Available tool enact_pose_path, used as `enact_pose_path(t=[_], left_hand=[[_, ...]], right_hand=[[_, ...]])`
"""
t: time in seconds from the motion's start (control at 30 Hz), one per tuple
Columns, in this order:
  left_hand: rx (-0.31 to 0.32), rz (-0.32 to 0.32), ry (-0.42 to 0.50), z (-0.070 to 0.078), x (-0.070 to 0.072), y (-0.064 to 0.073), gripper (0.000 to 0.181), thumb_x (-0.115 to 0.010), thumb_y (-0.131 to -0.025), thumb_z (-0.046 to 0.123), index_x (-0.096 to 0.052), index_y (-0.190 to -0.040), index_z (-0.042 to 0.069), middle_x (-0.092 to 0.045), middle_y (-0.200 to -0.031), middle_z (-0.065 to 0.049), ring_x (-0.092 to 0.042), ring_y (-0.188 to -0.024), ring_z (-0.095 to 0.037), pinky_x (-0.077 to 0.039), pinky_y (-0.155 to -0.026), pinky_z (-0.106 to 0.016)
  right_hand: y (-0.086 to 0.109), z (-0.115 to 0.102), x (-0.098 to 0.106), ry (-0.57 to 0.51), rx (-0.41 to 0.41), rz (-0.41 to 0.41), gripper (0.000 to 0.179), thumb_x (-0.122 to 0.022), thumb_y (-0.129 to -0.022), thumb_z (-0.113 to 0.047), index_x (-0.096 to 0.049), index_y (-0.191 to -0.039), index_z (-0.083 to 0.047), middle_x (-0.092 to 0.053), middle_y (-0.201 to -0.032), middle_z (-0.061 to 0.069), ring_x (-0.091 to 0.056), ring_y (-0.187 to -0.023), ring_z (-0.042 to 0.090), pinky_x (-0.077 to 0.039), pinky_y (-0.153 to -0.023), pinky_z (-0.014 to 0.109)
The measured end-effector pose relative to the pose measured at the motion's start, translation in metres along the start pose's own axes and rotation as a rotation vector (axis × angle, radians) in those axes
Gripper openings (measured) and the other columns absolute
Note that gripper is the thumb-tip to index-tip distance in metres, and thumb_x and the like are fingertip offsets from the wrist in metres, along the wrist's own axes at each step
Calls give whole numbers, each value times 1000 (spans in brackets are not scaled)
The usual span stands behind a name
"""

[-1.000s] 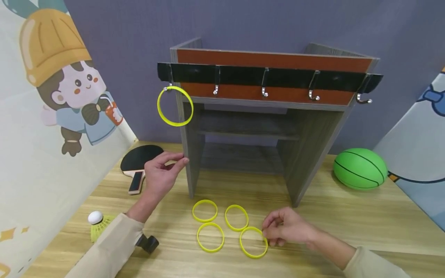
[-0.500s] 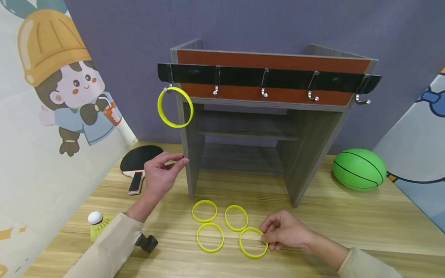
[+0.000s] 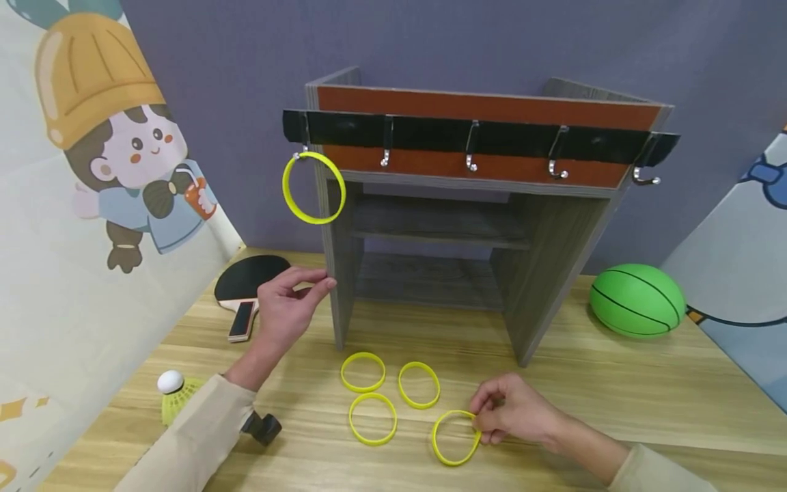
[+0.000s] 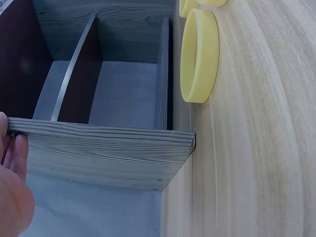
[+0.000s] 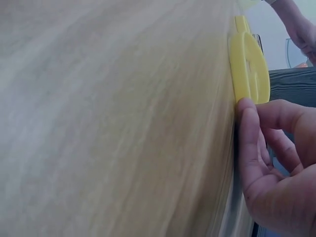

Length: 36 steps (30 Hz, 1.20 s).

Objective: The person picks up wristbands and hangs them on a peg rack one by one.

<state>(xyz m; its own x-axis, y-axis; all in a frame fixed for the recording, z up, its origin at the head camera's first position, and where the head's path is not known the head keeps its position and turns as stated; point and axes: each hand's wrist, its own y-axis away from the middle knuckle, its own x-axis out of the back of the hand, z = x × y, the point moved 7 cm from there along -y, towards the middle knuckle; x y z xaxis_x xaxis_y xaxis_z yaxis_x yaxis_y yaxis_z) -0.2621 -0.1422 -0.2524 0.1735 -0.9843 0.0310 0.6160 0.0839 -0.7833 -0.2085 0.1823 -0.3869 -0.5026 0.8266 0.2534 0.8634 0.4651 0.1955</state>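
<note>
In the head view my right hand [image 3: 516, 413] pinches the right edge of a thin yellow ring [image 3: 453, 463] low over the wooden table. The right wrist view shows thumb and fingertips on that ring's rim. My left hand [image 3: 289, 304] holds the front edge of a grey wooden shelf unit's left side panel [image 3: 329, 239], thumb and fingers on either side of it. Several more yellow rings lie flat in front of the unit, among them a ring [image 3: 373, 443] at the near left. Another yellow ring [image 3: 315, 221] hangs from the leftmost hook.
A black rail [image 3: 430, 131] with several silver hooks runs across the unit's brown front board. A green ball [image 3: 638, 301] sits to the right. On the left are a table tennis bat [image 3: 246, 277] and a yellow shuttlecock [image 3: 175, 400], partly behind the left sleeve.
My right hand has taken hold of the nearest right ring and shifted it slightly right and toward me, away from the other rings. The left hand stays on the panel.
</note>
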Motion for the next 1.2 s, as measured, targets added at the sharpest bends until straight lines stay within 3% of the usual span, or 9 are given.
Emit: enact_pose_path(t=[0.63,0.83,1.0,1.2], left_hand=[[4,3,18,0,0,0,17,-71,-72,-20,-68,-87,-15,-64,-80,-25,-64,-73,-10,-56,-63,-22],[-1,-5,18,1,-1,0,17,-71,-72,-20,-68,-88,-15,-64,-80,-26,-64,-74,-11,-56,-64,-22],[-1,1,19,1,0,0,17,-71,-72,-20,-68,-87,-16,-64,-80,-26,-64,-74,-11,-56,-64,-22],[-13,8,2,2,0,1,17,-71,-71,-21,-68,-87,-16,-64,-79,-25,-64,-75,-9,-56,-64,-21]], right_hand=[[16,-7,39,-79,17,88,23,-69,-76,5,-56,-91,18,-60,-78,16,-65,-65,23,-58,-61,33],[23,-18,59,-113,25,145,14,-65,-79,5,-60,-90,12,-64,-80,17,-66,-70,24,-58,-64,32],[24,-33,69,-162,79,181,7,-63,-83,5,-63,-91,5,-64,-84,15,-66,-72,22,-58,-67,31],[23,-49,76,-289,138,222,9,-62,-85,8,-62,-89,0,-62,-86,13,-67,-75,21,-57,-69,29]])
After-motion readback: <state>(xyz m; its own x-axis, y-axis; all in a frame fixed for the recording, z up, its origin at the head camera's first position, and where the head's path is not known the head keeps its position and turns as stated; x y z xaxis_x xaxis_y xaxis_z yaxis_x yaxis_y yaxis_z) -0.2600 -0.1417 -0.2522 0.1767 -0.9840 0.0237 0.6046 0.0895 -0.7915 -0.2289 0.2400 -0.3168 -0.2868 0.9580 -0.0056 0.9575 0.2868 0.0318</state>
